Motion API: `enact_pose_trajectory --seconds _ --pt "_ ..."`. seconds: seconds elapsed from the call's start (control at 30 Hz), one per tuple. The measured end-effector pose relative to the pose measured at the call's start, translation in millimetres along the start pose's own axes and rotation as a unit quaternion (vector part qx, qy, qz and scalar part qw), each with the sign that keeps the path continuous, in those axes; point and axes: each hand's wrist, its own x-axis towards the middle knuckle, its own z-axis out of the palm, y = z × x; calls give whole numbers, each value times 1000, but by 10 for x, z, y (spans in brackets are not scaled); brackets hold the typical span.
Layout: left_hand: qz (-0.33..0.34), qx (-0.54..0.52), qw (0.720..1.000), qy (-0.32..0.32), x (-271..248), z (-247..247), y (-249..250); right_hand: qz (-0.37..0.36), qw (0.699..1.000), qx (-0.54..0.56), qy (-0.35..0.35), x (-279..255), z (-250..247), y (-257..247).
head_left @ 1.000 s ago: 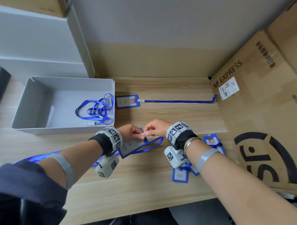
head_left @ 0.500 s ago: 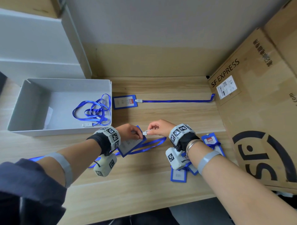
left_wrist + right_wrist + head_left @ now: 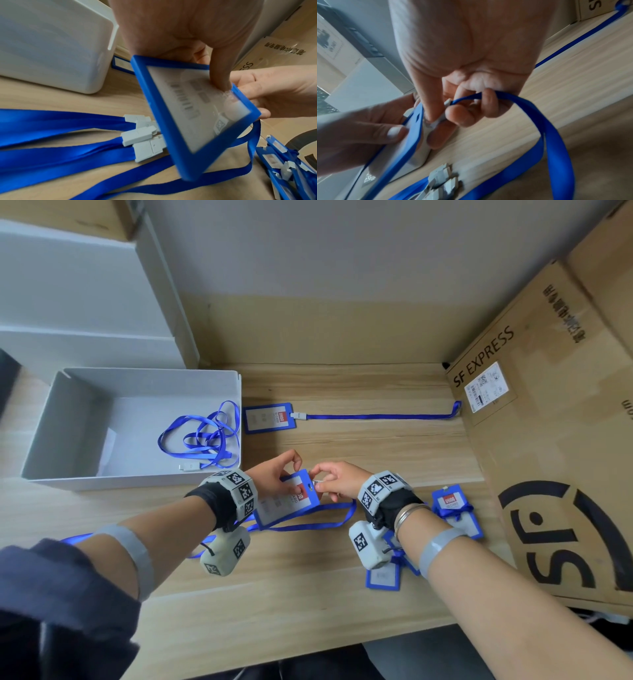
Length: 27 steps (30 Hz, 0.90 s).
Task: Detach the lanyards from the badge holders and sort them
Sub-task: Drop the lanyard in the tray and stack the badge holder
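My left hand (image 3: pixel 291 474) grips a blue badge holder (image 3: pixel 287 503) just above the wooden table, thumb pressed on its clear face (image 3: pixel 197 112). At the holder's top edge, my right hand (image 3: pixel 318 481) pinches the grey clip (image 3: pixel 439 119) of its blue lanyard (image 3: pixel 539 115). That lanyard loops down to the table under both wrists (image 3: pixel 308 525). In the right wrist view the clip sits against the holder's slot; whether it is still hooked in is hidden by the fingers.
A white bin (image 3: pixel 137 378) at the left holds loose lanyards (image 3: pixel 198 436). Another badge holder (image 3: pixel 269 417) with its lanyard lies behind. Several badge holders (image 3: pixel 452 508) are piled by my right wrist. Loose lanyards with grey clips (image 3: pixel 142 135) lie near the left. A cardboard box (image 3: pixel 548 440) blocks the right.
The left hand has tilted the badge holder so its face and red label show, and both hands have drawn closer together. The right hand keeps its pinch on the clip.
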Motion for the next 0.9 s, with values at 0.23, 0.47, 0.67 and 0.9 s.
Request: enact_pose_trajectory --seconds 0.23,0.47,0.67,0.9 --pt "8 1 1000 0 -23 -11 30 3 1000 -21 -3 46 34 30" --pt "-7 15 1000 7 -20 -5 21 -8 999 -30 36 85 42 77" --pt "-25 32 999 -14 -2 39 48 -16 998 -48 41 76 17 59" --pt "-46 61 997 -3 10 52 56 2 999 -25 34 15 44 31"
